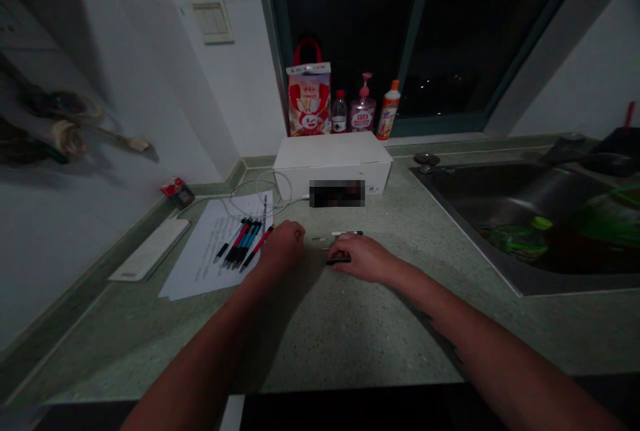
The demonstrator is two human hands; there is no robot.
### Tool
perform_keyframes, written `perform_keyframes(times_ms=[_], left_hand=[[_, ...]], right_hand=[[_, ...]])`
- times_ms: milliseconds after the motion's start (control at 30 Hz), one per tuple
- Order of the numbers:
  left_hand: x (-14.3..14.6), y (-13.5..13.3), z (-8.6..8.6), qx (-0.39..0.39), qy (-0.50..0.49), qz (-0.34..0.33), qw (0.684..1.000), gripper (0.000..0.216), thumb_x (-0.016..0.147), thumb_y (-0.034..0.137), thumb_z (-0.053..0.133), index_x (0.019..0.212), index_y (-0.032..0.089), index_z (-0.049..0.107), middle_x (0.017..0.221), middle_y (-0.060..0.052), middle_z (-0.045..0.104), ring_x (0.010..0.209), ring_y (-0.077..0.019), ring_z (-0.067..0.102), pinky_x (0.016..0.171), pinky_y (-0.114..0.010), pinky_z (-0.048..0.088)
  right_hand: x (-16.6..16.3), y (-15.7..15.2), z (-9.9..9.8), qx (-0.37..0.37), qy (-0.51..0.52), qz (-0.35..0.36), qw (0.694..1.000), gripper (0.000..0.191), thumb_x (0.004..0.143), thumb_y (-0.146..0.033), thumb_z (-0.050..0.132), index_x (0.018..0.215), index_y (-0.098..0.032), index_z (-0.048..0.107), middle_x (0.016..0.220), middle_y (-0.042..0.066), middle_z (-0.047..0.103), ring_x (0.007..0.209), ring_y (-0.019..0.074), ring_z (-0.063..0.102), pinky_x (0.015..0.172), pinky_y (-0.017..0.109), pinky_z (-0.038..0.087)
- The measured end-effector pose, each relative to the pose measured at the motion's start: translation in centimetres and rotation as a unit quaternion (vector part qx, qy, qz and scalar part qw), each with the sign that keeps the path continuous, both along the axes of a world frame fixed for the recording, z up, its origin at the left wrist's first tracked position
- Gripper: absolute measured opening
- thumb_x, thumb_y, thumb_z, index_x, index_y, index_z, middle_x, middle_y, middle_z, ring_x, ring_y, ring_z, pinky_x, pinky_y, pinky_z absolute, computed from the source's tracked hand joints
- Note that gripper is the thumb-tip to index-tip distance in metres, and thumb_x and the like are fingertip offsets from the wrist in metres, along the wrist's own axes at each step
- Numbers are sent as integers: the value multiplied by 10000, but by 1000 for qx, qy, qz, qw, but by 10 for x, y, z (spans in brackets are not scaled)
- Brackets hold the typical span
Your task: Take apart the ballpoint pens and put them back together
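My left hand [283,241] rests on the green speckled counter [320,331] as a closed fist; nothing shows in it. Just to its left, several red, blue and black pens [243,243] lie side by side on a stack of printed paper [213,251]. My right hand [361,257] lies knuckles up with fingers curled onto a small dark pen part [338,259] on the counter. A thin white pen refill [347,233] and a tiny light piece [320,239] lie just beyond it.
A white box [334,163] stands behind the hands, with a cable [273,192] looping beside it. Bottles [363,109] and a red bag [309,94] stand on the sill. A steel sink [520,217] holding green items is at right; a white power strip [151,249] at left.
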State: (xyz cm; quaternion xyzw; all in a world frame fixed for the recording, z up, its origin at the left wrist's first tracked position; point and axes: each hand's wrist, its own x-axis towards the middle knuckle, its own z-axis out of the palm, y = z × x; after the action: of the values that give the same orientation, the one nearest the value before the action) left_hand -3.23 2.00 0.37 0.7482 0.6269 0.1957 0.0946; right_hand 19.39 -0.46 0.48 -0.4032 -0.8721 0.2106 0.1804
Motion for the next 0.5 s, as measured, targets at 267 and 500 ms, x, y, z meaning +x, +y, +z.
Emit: perform_keyframes(times_ms=[267, 500], left_hand=[[1, -1, -4, -31, -19, -11, 999, 253, 853, 119, 501, 986, 184, 706, 1041, -120, 713, 954, -257, 657, 842, -345, 460], [3, -5, -1, -33, 8, -13, 999, 219, 835, 175, 559, 1014, 180, 685, 1056, -118, 702, 947, -250, 650, 824, -333, 459]], right_hand=[[1, -1, 8, 6, 23, -56, 998, 44, 874, -238, 687, 879, -219, 727, 822, 14, 665, 740, 152, 597, 667, 278, 420], [0, -5, 10, -1, 0, -31, 1000, 65, 821, -280, 742, 839, -229, 706, 807, 1, 667, 726, 155, 593, 631, 272, 390]])
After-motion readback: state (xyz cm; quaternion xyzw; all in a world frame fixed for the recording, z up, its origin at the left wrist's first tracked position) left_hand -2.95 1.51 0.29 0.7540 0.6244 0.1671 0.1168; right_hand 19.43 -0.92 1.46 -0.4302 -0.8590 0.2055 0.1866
